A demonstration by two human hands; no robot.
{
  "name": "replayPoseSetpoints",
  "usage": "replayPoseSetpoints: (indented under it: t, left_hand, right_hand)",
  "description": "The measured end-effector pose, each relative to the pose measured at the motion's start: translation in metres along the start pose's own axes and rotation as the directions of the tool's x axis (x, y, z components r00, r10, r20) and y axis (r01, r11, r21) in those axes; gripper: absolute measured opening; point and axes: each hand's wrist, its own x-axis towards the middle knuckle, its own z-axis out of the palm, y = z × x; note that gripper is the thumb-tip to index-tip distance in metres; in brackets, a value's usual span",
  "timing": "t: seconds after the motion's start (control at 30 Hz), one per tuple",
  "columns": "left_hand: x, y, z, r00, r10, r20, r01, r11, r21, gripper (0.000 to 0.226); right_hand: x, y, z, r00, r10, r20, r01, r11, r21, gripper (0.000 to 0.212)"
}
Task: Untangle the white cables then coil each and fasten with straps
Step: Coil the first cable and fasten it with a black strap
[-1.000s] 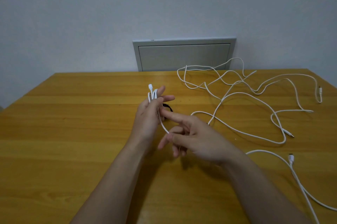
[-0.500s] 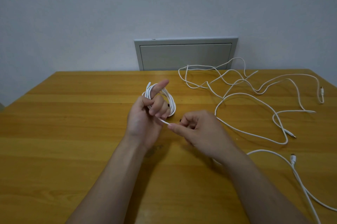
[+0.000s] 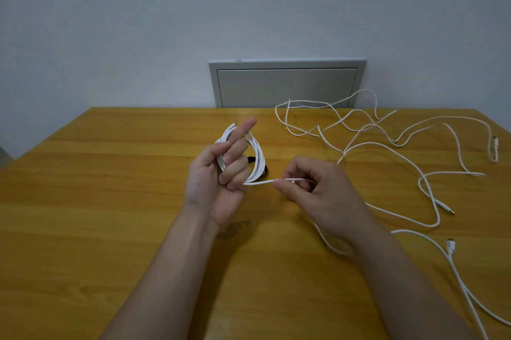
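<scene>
My left hand (image 3: 218, 182) is raised palm-up over the middle of the wooden table (image 3: 83, 215), its curled fingers holding a small coil of white cable (image 3: 255, 157), index finger pointing up. From the coil a straight strand runs right to my right hand (image 3: 318, 193), which pinches it between thumb and fingers. That cable continues under my right wrist. A black strap (image 3: 265, 169) lies on the table behind the coil, mostly hidden. Loose white cables (image 3: 387, 146) sprawl over the right half of the table.
A grey panel (image 3: 287, 85) is set in the wall behind the table's far edge. Cable plugs lie at the right: one (image 3: 450, 212) near the loops, another (image 3: 451, 245) closer to me, a third (image 3: 495, 143) by the right edge.
My left hand has turned so the coil shows as an open loop. My right hand drew away to the right, pulling the strand taut between the two hands.
</scene>
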Motion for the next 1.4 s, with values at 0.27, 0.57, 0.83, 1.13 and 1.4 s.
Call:
replayPoseSetpoints:
  t: [0.27, 0.57, 0.83, 1.13, 1.4]
  left_hand:
    - [-0.002, 0.0, -0.001, 0.998, -0.054, 0.023, 0.05, 0.984, 0.174, 0.055]
    - [-0.006, 0.003, -0.004, 0.996, -0.057, 0.075, 0.04, 0.975, 0.218, 0.066]
    - [-0.005, -0.008, -0.002, 0.992, -0.051, 0.116, -0.038, 0.751, 0.659, 0.047]
    - [-0.008, -0.026, 0.002, 0.999, -0.041, 0.006, 0.001, 0.154, 0.988, 0.034]
    - [-0.003, -0.032, -0.007, 0.979, 0.192, 0.07, -0.026, -0.223, 0.975, 0.037]
  right_hand:
    - [0.002, 0.007, -0.003, 0.971, 0.149, -0.187, -0.17, 0.98, -0.101, 0.067]
    - [0.002, 0.012, -0.019, 0.997, 0.064, -0.031, -0.06, 0.99, 0.124, 0.042]
    - [0.002, 0.01, -0.011, 0.944, 0.275, -0.183, -0.285, 0.958, -0.032, 0.069]
    - [0.005, 0.009, -0.008, 0.946, 0.303, -0.116, -0.304, 0.953, 0.01, 0.044]
    - [0.005, 0.001, -0.001, 0.942, 0.334, 0.041, -0.332, 0.901, 0.28, 0.023]
